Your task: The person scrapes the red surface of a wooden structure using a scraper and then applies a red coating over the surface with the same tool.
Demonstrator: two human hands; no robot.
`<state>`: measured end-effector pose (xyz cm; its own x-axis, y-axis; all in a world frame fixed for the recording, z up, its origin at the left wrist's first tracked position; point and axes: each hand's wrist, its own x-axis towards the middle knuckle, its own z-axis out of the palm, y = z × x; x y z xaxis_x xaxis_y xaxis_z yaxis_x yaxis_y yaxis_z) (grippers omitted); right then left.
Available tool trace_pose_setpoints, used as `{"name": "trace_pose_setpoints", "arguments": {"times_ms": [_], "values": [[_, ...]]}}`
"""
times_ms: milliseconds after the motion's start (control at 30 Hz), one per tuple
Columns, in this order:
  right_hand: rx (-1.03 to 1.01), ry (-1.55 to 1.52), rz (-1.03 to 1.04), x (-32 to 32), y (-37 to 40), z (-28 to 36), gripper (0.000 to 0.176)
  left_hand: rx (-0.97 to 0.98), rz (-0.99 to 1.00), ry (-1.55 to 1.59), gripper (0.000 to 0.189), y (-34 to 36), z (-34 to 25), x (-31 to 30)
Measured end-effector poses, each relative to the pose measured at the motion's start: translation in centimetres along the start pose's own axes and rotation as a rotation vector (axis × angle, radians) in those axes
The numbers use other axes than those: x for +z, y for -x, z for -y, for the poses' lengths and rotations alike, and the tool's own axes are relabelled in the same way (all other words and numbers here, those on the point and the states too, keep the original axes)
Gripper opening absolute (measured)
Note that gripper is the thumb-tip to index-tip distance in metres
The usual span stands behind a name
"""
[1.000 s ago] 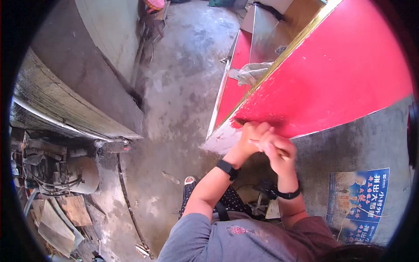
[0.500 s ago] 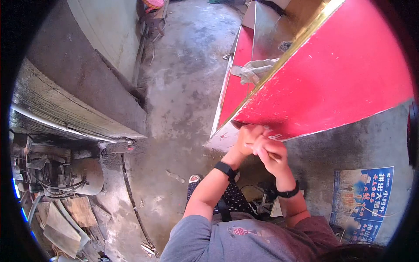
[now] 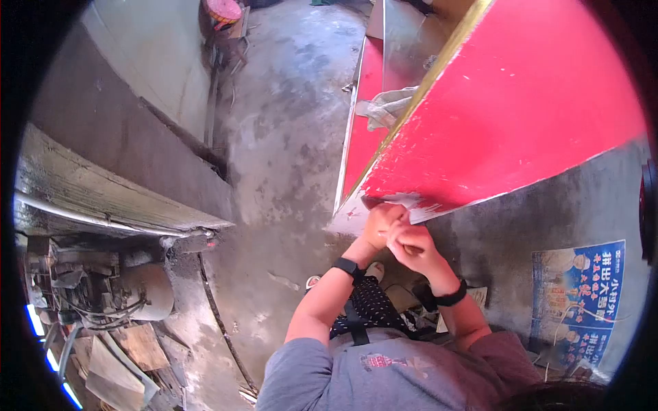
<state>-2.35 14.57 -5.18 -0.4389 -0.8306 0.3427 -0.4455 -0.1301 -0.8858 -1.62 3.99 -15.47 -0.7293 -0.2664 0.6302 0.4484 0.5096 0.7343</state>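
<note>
My left hand is closed at the lower corner of a red panel, near the blade end of a scraper. Behind it, my right hand wraps the scraper's wooden handle, whose end shows between the fingers. The dark blade lies against the panel and is partly hidden by my left hand. Around it, the red surface is stripped to ragged white patches. A pale work glove hangs over the panel's gold-coloured edge.
Another red-faced section stands behind the panel. At left are a concrete ledge with a pipe, a tank-like machine and scrap boards. A blue printed poster lies at right, and a dark strip crosses the floor.
Both hands have drawn slightly down and left with the scraper, towards my body. More white shows on the panel beside the blade. The whole view has shifted a little.
</note>
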Motion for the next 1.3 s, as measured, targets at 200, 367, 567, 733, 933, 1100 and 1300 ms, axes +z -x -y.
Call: {"name": "trace_pose_setpoints", "arguments": {"times_ms": [200, 367, 567, 733, 933, 1100, 1300], "values": [[-0.023, 0.023, 0.271, -4.1, 2.1, 9.5, 0.017, 0.302, 0.344, 0.409, 0.025, -4.1, -8.6, -1.3], [0.005, 0.187, 0.179, -4.4, 4.5, 11.8, 0.01, 0.372, 0.534, 0.312, 0.021, -4.8, -10.4, -0.5], [-0.045, 0.138, -0.31, -0.6, 6.3, 10.9, 0.014, 0.28, 0.474, 0.312, 0.031, -5.0, -10.3, -0.2], [-0.16, 0.153, -0.498, 1.7, 6.8, 10.1, 0.014, 0.337, 0.455, 0.32, 0.028, -4.2, -10.1, -0.5], [-0.173, 0.15, -0.563, 1.6, 7.0, 8.6, 0.01, 0.46, 0.473, 0.282, 0.026, -3.8, -7.1, 1.4], [-0.056, -0.01, -0.688, -0.2, 7.3, 2.8, 0.011, 0.179, 0.557, 0.328, 0.03, -2.6, -3.8, 4.7], [-0.197, 0.113, -0.577, -0.1, 7.0, 9.1, 0.008, 0.353, 0.577, 0.285, 0.028, -5.0, -8.3, 2.3]]}}
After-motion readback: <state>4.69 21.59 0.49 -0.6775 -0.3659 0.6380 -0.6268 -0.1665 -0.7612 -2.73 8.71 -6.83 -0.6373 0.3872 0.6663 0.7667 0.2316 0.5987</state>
